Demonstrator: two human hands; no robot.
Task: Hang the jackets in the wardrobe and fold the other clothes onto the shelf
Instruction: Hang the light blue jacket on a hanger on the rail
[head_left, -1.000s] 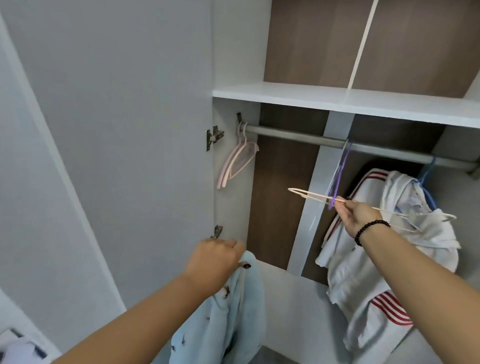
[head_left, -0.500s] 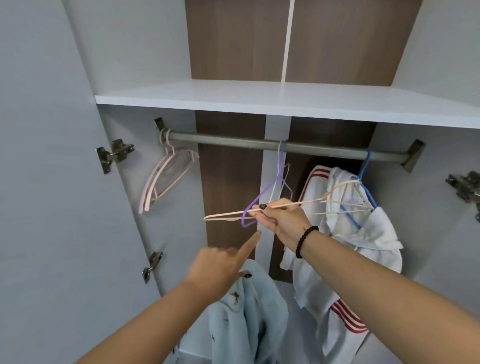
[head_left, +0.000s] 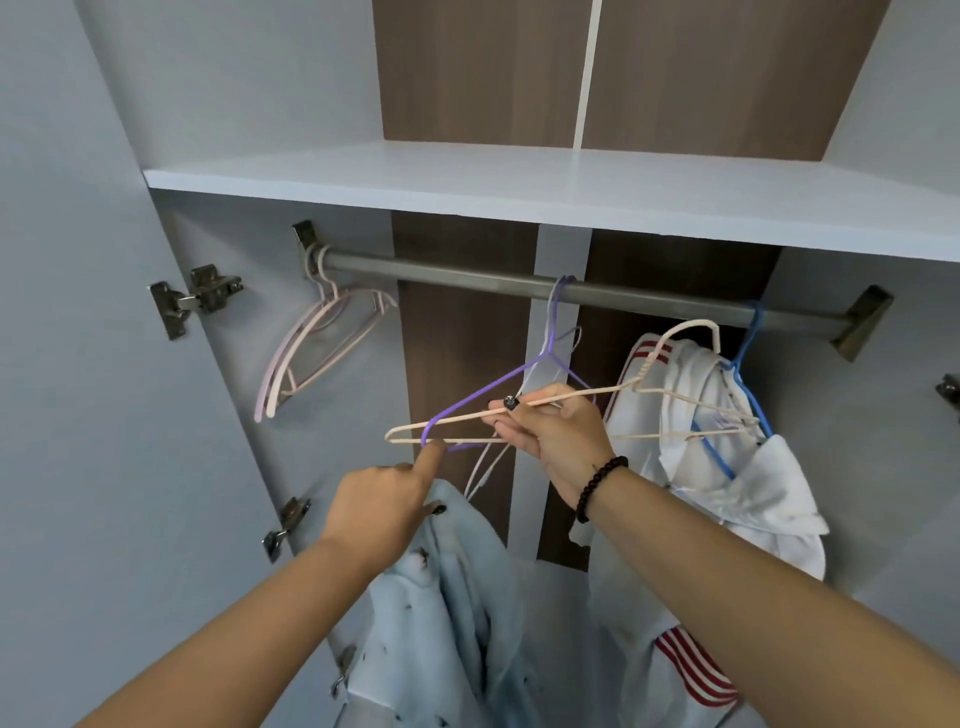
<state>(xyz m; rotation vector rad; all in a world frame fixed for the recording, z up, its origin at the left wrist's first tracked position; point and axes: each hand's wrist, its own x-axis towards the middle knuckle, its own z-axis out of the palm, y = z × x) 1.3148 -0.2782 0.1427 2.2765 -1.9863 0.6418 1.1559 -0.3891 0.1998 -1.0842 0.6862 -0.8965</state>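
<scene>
Since half a second ago, left hand (head_left: 379, 512) has raised its extended forefinger to touch the cream hanger (head_left: 670, 400) at its left tip, its other fingers gripping the pale blue jacket (head_left: 457, 613) below. Right hand (head_left: 558, 434) pinches the cream hanger mid-bar, off the rail (head_left: 467, 278). Behind hang a purple hanger (head_left: 483, 392), pink hangers (head_left: 311, 358), and a white red-striped jacket (head_left: 769, 493) on a blue hanger (head_left: 748, 348), beneath the shelf (head_left: 467, 176).

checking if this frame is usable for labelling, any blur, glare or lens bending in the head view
Head view: even, soft lighting with no glare; the white wardrobe shelf and grey metal rail bow from wide-angle distortion; the thin cream wire hanger in the right hand is sharp; the left hand and light blue jacket look slightly soft.
</scene>
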